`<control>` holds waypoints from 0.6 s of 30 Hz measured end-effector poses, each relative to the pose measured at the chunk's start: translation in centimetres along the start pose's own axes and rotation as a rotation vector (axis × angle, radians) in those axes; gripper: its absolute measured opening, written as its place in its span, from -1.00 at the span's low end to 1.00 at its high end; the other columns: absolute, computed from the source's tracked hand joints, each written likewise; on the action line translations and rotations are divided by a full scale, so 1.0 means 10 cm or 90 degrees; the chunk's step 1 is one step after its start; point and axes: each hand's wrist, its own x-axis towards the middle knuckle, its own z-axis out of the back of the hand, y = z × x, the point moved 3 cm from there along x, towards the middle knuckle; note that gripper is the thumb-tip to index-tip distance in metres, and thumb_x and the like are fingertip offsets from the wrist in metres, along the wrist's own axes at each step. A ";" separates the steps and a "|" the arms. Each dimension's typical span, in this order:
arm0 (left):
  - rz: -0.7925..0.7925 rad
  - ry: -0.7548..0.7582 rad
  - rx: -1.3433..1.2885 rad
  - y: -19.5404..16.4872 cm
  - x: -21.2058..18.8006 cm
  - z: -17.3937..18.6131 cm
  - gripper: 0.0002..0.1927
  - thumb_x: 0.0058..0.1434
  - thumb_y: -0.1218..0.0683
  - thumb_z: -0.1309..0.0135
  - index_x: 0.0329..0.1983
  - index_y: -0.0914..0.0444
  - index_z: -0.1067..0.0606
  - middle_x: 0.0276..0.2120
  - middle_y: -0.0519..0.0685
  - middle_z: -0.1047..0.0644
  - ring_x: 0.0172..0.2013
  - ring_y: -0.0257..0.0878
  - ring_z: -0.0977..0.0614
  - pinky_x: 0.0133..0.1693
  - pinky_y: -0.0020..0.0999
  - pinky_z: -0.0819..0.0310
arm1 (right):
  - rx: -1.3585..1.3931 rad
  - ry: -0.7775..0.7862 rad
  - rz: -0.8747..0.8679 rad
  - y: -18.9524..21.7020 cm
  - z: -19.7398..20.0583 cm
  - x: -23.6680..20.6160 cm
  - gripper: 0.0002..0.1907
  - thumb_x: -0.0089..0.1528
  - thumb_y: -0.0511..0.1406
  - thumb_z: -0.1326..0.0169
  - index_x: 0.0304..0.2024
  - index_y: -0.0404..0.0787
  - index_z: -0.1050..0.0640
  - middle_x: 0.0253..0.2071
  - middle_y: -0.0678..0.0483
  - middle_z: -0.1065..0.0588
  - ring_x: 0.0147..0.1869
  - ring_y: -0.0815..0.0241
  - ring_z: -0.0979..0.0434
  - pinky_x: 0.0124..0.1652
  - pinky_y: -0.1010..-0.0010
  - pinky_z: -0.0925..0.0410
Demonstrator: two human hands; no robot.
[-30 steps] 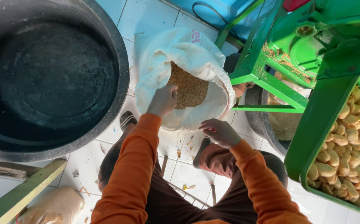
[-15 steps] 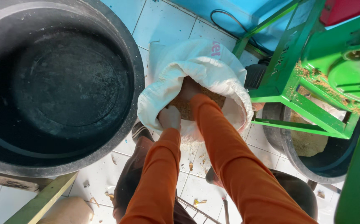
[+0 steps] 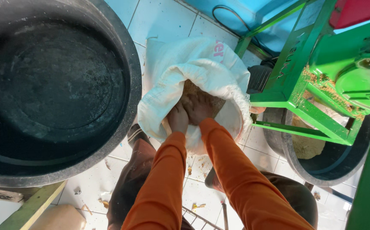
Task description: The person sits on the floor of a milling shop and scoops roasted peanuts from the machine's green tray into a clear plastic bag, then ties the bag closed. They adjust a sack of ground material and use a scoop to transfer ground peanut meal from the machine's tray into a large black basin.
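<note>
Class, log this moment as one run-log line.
left hand: on white sack rim | right hand: in brown meal | black tub: beside sack

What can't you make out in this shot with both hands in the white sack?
- Head view: right hand fingertips, buried in the brown meal.
- How full the white sack is: its rolled rim hides that.
- Left hand grip: only its back shows.
- Green machine: cut off by the frame edge.

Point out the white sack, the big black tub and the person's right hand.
white sack (image 3: 174,76), head view, rolled-down rim.
big black tub (image 3: 129,64), head view, right rim.
right hand (image 3: 198,108), head view, back of hand inside the sack.
</note>
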 end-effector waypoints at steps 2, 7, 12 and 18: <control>-0.008 0.029 -0.025 -0.11 -0.01 -0.01 -0.48 0.45 -0.06 0.24 0.24 0.42 -0.41 0.25 0.38 -0.41 0.23 0.27 -0.41 0.24 -0.02 -0.25 | 0.142 0.104 -0.015 0.00 -0.06 -0.04 -0.40 0.31 0.09 0.14 0.27 0.02 -0.51 0.28 -0.13 -0.47 0.37 -0.19 -0.35 0.25 0.00 -0.24; -0.113 -0.019 0.064 -0.37 -0.09 -0.03 -0.47 0.48 -0.05 0.26 0.28 0.42 -0.41 0.31 0.40 -0.36 0.29 0.34 -0.33 0.32 0.03 -0.09 | 0.362 0.164 -0.249 -0.08 -0.14 -0.07 -0.37 0.32 0.12 0.13 0.29 -0.03 -0.46 0.24 -0.11 -0.47 0.26 -0.14 -0.46 0.19 0.14 -0.31; 0.131 0.020 -0.167 -0.53 -0.13 -0.01 -0.40 0.41 -0.15 0.23 0.34 0.33 -0.36 0.31 0.26 -0.39 0.28 0.17 -0.40 0.24 -0.12 -0.25 | 0.781 0.054 -0.285 0.08 -0.20 -0.01 -0.39 0.31 0.02 -0.05 0.19 -0.31 -0.54 0.19 -0.14 -0.54 0.20 -0.04 -0.54 0.14 0.24 -0.37; 0.125 0.006 -0.346 -0.94 -0.32 -0.01 -0.41 0.43 -0.17 0.18 0.32 0.33 -0.38 0.28 0.16 -0.43 0.25 0.00 -0.44 0.21 -0.22 -0.26 | 1.035 -0.057 -0.447 0.07 0.22 -0.14 -0.50 0.30 -0.12 -0.09 0.21 -0.25 -0.52 0.19 0.08 -0.50 0.18 0.24 -0.46 0.13 0.39 -0.34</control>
